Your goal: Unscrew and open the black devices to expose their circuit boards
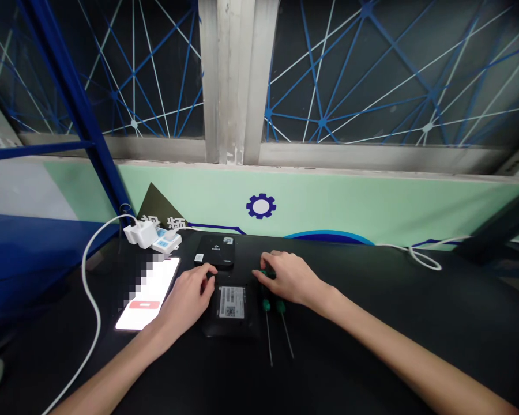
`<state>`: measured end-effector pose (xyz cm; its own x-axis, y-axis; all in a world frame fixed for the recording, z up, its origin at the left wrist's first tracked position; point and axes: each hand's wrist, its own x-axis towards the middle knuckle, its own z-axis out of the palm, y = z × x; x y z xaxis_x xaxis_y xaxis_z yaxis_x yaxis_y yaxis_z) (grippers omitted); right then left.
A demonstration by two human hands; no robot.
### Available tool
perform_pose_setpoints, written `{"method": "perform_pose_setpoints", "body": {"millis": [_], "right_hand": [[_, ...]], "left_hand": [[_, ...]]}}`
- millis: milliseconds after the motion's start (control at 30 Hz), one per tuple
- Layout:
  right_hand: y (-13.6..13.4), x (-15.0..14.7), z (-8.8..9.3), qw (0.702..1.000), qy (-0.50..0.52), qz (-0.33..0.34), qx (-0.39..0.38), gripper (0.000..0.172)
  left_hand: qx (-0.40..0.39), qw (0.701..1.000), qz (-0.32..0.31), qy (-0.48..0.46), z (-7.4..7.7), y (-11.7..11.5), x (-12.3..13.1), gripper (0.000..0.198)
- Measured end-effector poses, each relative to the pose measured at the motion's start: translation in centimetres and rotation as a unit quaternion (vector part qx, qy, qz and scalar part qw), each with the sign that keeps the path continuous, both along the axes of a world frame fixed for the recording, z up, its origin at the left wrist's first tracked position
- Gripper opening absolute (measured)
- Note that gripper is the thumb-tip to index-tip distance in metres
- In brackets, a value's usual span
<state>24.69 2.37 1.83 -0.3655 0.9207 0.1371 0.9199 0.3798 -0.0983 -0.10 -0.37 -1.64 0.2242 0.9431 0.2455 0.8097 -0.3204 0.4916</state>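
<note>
A flat black electronic box (251,323) lies on the dark table with its white printed label facing up. My left hand (193,289) is at the box's upper left edge, fingers loosely curved and a little apart, with no object visible in it. My right hand (289,278) lies over the handles of two screwdrivers beside the box. Its thumb and index finger are apart, with the thumb close to the box's upper right corner. The green handle ends of the left screwdriver (266,304) and the right screwdriver (281,306) show below that hand, shafts pointing toward me.
A second black box (215,251) sits behind the labelled one. Left of my left hand is a phone (145,314) with a bright screen. Behind it are a white power strip and plugs (145,234), with a white cable (96,305) curving forward. Another white cable (428,264) lies at the back right.
</note>
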Motion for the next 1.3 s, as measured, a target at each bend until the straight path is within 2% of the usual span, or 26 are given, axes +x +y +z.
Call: {"method": "perform_pose_setpoints", "body": {"millis": [67, 167, 267, 367, 467, 667, 1033, 1300], "right_hand": [[-0.3, 0.0, 0.5, 1.0, 0.006, 0.019, 0.014, 0.028], [-0.9, -0.1, 1.3, 0.99, 0.036, 0.133, 0.038, 0.028], [-1.8, -0.5, 1.4, 0.971, 0.052, 0.234, 0.005, 0.051], [-2.5, -1.0, 0.9, 0.964, 0.053, 0.259, -0.035, 0.08], [-2.9, -1.3, 0.4, 0.962, 0.055, 0.264, -0.049, 0.09], [-2.8, -1.4, 0.4, 0.962, 0.066, 0.261, -0.052, 0.091], [-2.6, -1.3, 0.1, 0.957, 0.133, 0.252, -0.061, 0.069], [-2.1, -0.6, 0.0, 0.951, 0.163, 0.255, -0.07, 0.06]], "left_hand": [[-0.059, 0.998, 0.016, -0.012, 0.1, 0.1, -0.1, 0.03], [-0.161, 0.984, 0.028, -0.069, 0.2, 0.1, -0.2, 0.033], [-0.186, 0.977, 0.021, -0.101, 0.4, 0.0, -0.2, 0.031], [-0.188, 0.976, 0.012, -0.106, 0.6, -0.1, -0.2, 0.029], [-0.194, 0.975, 0.01, -0.105, 0.6, -0.1, -0.3, 0.028], [-0.188, 0.978, 0.014, -0.087, 0.8, -0.1, -0.3, 0.028], [-0.21, 0.974, 0.018, -0.088, 0.9, -0.2, -0.6, 0.027], [-0.261, 0.961, 0.001, -0.088, 1.0, -0.4, -1.5, 0.022]]}}
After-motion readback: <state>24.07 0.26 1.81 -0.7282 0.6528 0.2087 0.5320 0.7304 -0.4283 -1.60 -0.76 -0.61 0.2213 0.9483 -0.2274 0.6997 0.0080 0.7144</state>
